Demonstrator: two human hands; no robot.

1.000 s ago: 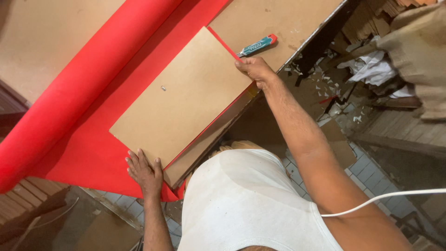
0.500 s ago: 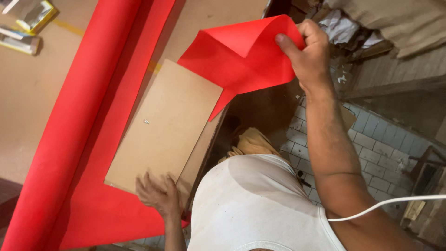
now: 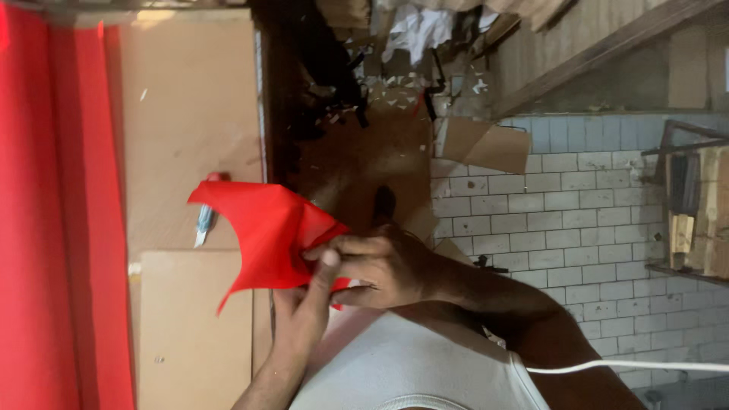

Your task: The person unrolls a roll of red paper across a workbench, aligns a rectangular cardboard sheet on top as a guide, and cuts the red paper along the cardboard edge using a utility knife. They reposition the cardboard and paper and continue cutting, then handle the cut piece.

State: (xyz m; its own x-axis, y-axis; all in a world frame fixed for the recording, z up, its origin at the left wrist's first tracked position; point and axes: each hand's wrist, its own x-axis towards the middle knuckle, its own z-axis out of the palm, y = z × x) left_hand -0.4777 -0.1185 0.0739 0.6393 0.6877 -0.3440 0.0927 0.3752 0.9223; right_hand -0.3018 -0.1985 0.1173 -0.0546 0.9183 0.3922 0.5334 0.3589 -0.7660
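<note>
Bench (image 3: 190, 114): brown board surface filling the left half of the view, its edge running down beside a dark gap and the floor.
Red roll (image 3: 45, 228): long stretch of red sheet along the far left of the bench, reaching from top to bottom of the view.
Brown board (image 3: 194, 334): flat rectangular panel lying on the bench at lower left, just beside the red roll, partly under the held piece.
Red cut piece (image 3: 269, 239): loose, crumpled piece of the red sheet, lifted off the bench and held in the air over the bench edge; its pointed corners spread up-left and down-left from the grip, above the brown board.
Right hand (image 3: 380, 266): closed on the right-hand edge of the red cut piece, fingers curled around the material, so the piece fans out to the left of it.
Left hand (image 3: 304, 304): comes up from below, thumb and fingers pinching the lower edge of the same piece, touching the right hand.
Blue-handled knife (image 3: 205, 224): lies on the bench just above the brown board, partly hidden behind the red cut piece, apart from both hands.
</note>
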